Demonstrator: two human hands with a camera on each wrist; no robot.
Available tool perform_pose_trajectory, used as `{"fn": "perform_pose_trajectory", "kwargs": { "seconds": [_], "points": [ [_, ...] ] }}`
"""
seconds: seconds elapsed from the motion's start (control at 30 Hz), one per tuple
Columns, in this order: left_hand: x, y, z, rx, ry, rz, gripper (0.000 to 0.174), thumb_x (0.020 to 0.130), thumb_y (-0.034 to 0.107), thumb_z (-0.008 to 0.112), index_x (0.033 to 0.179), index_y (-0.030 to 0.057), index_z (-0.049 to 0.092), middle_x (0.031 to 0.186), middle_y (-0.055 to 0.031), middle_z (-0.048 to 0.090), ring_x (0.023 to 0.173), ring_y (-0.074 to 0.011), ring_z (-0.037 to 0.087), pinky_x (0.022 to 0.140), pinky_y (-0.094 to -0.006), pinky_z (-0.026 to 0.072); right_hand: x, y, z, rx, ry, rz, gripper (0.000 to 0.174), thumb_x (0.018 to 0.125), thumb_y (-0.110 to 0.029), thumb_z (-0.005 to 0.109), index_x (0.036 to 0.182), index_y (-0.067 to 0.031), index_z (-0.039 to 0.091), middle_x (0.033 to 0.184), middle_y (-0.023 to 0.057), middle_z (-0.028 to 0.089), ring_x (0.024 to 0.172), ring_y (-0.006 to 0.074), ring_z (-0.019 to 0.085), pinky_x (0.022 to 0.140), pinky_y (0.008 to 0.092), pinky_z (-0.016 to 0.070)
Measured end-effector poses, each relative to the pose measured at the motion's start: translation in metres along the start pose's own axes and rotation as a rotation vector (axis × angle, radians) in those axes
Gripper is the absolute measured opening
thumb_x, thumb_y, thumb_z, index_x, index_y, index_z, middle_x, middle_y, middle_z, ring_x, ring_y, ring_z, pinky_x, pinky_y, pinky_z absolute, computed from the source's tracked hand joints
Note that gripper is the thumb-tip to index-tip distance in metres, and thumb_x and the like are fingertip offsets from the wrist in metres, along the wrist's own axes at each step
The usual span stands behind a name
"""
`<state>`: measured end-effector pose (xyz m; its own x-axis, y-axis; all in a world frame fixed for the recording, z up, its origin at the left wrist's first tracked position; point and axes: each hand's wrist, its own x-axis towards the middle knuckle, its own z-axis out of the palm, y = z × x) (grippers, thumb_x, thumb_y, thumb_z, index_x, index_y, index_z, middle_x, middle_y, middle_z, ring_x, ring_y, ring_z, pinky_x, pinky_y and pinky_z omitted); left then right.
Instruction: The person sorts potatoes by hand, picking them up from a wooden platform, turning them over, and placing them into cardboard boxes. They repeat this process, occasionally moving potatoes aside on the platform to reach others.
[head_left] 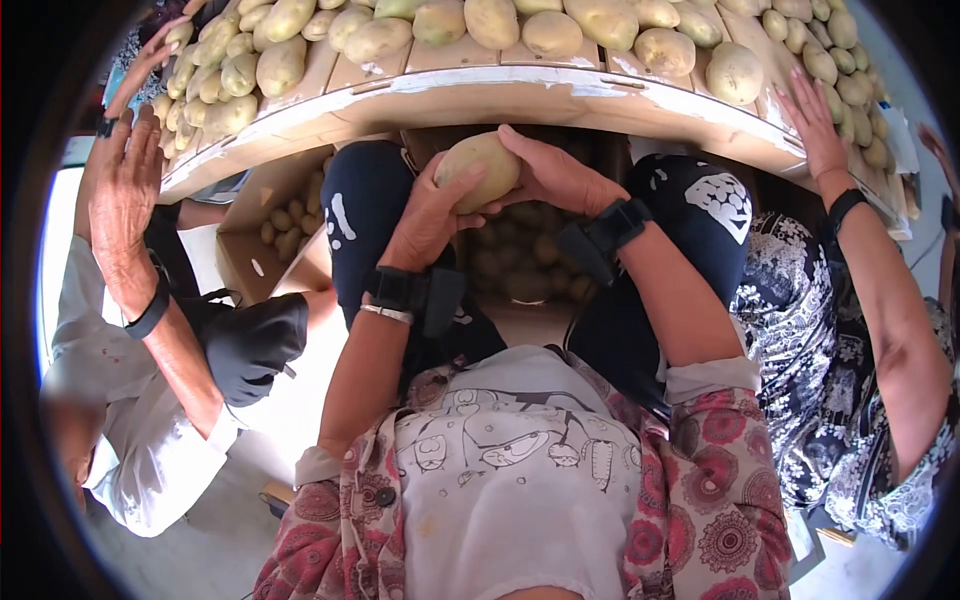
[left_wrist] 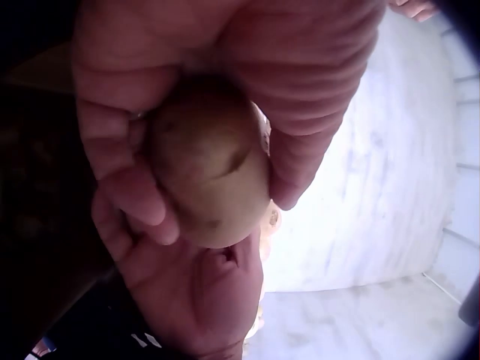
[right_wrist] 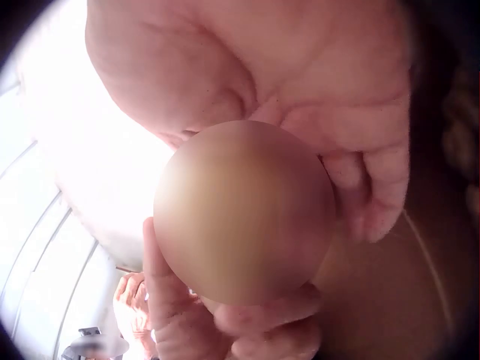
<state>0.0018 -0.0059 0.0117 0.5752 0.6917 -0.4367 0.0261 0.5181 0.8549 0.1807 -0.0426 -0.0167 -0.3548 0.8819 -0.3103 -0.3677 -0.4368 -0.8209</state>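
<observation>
A large pale-yellow potato is held in both hands in front of the cardboard-covered edge. My left hand grips its left side, thumb across the top. My right hand holds the right end, with its thumb at the far side and fingertips underneath. In the left wrist view, the potato shows a dark slit and small spots, and the left fingers curl round it. The right wrist view has the potato blurred, between the right palm above and the left fingers below.
Several potatoes lie on a cardboard-covered table ahead. More potatoes sit in shadow between my knees, and a cardboard box of potatoes stands at left. Other people's arms reach in at left and right.
</observation>
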Motion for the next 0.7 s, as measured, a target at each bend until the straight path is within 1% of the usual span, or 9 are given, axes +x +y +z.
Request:
{"fn": "perform_pose_trajectory", "kwargs": {
  "seconds": [0.2,0.27,0.3,0.33,0.4,0.43,0.5,0.57,0.7],
  "points": [
    [0.006,0.001,-0.006,-0.070,-0.109,0.091,0.045,0.090,0.042,0.048,0.113,0.0039,0.051,0.089,-0.0070,0.061,0.057,-0.0096,0.052,0.042,-0.0194,0.0341,0.009,0.017,-0.006,0.198,0.114,0.006,0.062,0.095,-0.054,0.030,0.128,-0.0036,0.046,0.122,0.0133,0.053,0.109,0.0259,0.055,0.092,0.0401,0.0455],
    [0.005,0.006,-0.007,-0.143,-0.075,0.116,0.050,0.091,0.046,0.043,0.113,0.0028,0.053,0.085,-0.0065,0.061,0.056,-0.0090,0.049,0.041,-0.0193,0.0320,0.015,0.034,-0.026,-0.324,0.053,0.186,0.055,0.095,-0.049,0.036,0.128,-0.0065,0.047,0.120,0.0118,0.055,0.107,0.0257,0.056,0.090,0.0393,0.0468],
    [0.004,0.007,-0.010,-0.171,-0.068,0.142,0.050,0.091,0.047,0.042,0.112,0.0032,0.053,0.082,-0.0061,0.059,0.055,-0.0088,0.048,0.040,-0.0194,0.0311,0.013,0.038,-0.025,-0.333,0.085,0.341,0.048,0.092,-0.042,0.044,0.127,-0.0089,0.048,0.115,0.0111,0.057,0.105,0.0252,0.058,0.086,0.0387,0.0492],
    [0.003,0.007,-0.011,-0.199,-0.065,0.167,0.050,0.091,0.048,0.040,0.110,0.0037,0.053,0.078,-0.0057,0.058,0.053,-0.0086,0.046,0.040,-0.0195,0.0302,0.012,0.061,-0.037,-0.337,0.089,0.350,0.048,0.092,-0.042,0.044,0.127,-0.0089,0.048,0.115,0.0111,0.057,0.105,0.0252,0.058,0.086,0.0387,0.0492],
    [0.002,0.010,-0.009,-0.239,-0.024,0.220,0.048,0.091,0.048,0.040,0.107,0.0046,0.054,0.076,-0.0046,0.057,0.051,-0.0084,0.044,0.039,-0.0195,0.0286,0.020,0.123,-0.074,-0.736,-0.207,-0.023,0.046,0.087,-0.041,0.052,0.118,-0.0078,0.057,0.111,0.0127,0.061,0.102,0.0252,0.059,0.082,0.0395,0.0502],
    [0.001,0.012,-0.010,-0.285,0.000,0.212,0.048,0.091,0.048,0.041,0.108,0.0047,0.053,0.078,-0.0046,0.057,0.051,-0.0086,0.044,0.039,-0.0196,0.0290,0.030,0.136,-0.075,-0.747,-0.207,-0.023,0.046,0.087,-0.041,0.052,0.118,-0.0078,0.057,0.111,0.0127,0.061,0.102,0.0252,0.059,0.082,0.0395,0.0502],
    [0.000,0.011,-0.016,-0.335,0.038,0.209,0.048,0.091,0.047,0.041,0.109,0.0047,0.053,0.079,-0.0047,0.058,0.051,-0.0088,0.044,0.040,-0.0197,0.0293,0.051,0.164,-0.058,-1.376,-0.336,0.386,0.048,0.080,-0.045,0.056,0.108,-0.0063,0.064,0.109,0.0165,0.063,0.102,0.0269,0.059,0.084,0.0410,0.0484],
    [0.002,0.006,-0.027,-0.333,0.014,0.192,0.048,0.091,0.046,0.041,0.112,0.0044,0.051,0.085,-0.0060,0.058,0.057,-0.0104,0.049,0.042,-0.0195,0.0340,0.059,0.199,-0.047,-1.587,-0.475,0.563,0.052,0.074,-0.048,0.060,0.102,-0.0050,0.067,0.109,0.0177,0.063,0.103,0.0284,0.059,0.088,0.0410,0.0449],
    [-0.003,0.014,-0.033,-0.269,0.078,0.230,0.049,0.090,0.048,0.042,0.112,0.0054,0.051,0.090,-0.0053,0.058,0.066,-0.0108,0.052,0.048,-0.0215,0.0385,0.058,0.193,-0.019,-1.565,-0.402,0.520,0.052,0.073,-0.047,0.060,0.103,-0.0051,0.067,0.109,0.0179,0.063,0.103,0.0288,0.059,0.088,0.0407,0.0449]
  ]
}}
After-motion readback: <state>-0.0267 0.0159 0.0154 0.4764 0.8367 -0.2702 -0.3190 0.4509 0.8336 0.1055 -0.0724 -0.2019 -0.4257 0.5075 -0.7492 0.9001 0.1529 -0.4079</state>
